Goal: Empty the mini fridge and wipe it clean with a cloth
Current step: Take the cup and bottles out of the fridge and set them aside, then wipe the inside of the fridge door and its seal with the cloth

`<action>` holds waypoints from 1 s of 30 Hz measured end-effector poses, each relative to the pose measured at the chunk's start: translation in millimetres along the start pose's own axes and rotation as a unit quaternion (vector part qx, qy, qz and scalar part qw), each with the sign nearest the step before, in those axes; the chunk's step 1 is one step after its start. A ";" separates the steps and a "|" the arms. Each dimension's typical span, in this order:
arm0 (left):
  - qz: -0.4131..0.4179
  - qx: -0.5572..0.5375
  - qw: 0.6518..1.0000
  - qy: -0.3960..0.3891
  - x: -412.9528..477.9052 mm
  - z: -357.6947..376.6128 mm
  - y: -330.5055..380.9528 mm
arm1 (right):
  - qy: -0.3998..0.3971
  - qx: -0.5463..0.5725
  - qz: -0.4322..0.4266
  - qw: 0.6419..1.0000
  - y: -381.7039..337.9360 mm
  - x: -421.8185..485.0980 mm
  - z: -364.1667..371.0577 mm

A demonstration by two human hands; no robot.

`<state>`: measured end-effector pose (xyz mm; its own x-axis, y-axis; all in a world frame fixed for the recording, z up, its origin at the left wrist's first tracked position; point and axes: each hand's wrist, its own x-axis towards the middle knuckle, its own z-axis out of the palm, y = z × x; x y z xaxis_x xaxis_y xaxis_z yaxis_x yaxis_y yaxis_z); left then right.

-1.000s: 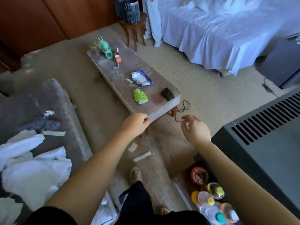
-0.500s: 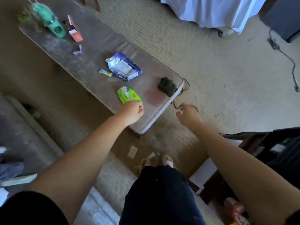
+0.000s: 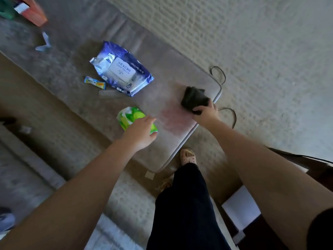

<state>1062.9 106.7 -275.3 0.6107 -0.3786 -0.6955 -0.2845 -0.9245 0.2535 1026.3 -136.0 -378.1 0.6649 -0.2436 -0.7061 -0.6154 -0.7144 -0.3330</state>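
A dark folded cloth (image 3: 193, 98) lies at the near right corner of the low grey table (image 3: 75, 73). My right hand (image 3: 205, 113) has its fingers closed on the cloth's near edge. My left hand (image 3: 142, 131) hovers flat over a green packet (image 3: 129, 116) on the table, fingers spread, holding nothing. The mini fridge is out of view except for a dark edge at the lower right.
A blue wet-wipe pack (image 3: 120, 71), a small yellow sachet (image 3: 95, 82) and an orange box (image 3: 34, 12) lie on the table. A black cable (image 3: 223, 78) loops on the carpet past the table corner. My leg and sandalled foot (image 3: 188, 156) stand beside the table.
I have stepped closer to the table. My right hand moved from beside the table corner onto the dark cloth and gripped it. My left hand opened over the green packet.
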 end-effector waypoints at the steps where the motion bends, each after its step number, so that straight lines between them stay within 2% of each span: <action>1: -0.003 -0.011 1.000 0.000 5.2 -2.4 3.5 | 0.009 0.002 0.004 1.000 -0.2 3.9 -0.2; 5: -0.014 -0.047 0.999 0.005 14.9 -14.7 17.9 | 0.089 -0.022 0.029 0.995 -7.4 8.9 -10.0; 9: -0.023 -0.073 0.997 0.015 10.4 -21.3 27.8 | 0.065 -0.004 0.063 0.996 -13.6 10.2 -14.0; 12: -0.033 -0.113 0.993 0.026 0.1 -25.9 29.7 | 0.064 0.045 0.054 0.995 -19.9 -4.3 -18.5; 15: -0.056 -0.172 0.983 0.039 -20.5 -31.1 32.3 | 0.084 0.139 0.011 0.987 -35.7 -42.4 -34.3; 18: -0.060 -0.244 0.967 0.042 -50.4 -36.7 42.7 | 0.047 0.288 -0.020 0.956 -56.1 -106.1 -60.0; 22: 0.050 -0.310 0.947 0.063 -120.7 -49.6 74.3 | 0.013 0.394 -0.095 0.914 -73.7 -220.9 -83.5; 30: 0.195 -0.315 0.911 0.183 -299.0 -60.4 121.6 | 0.099 0.553 -0.165 0.811 -60.6 -469.6 -116.4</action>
<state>890.3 104.8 4.1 0.7919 -0.5663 -0.2285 -0.1227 -0.5141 0.8489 800.6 -54.6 46.4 0.8582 -0.3375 -0.3869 -0.3208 0.2360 -0.9173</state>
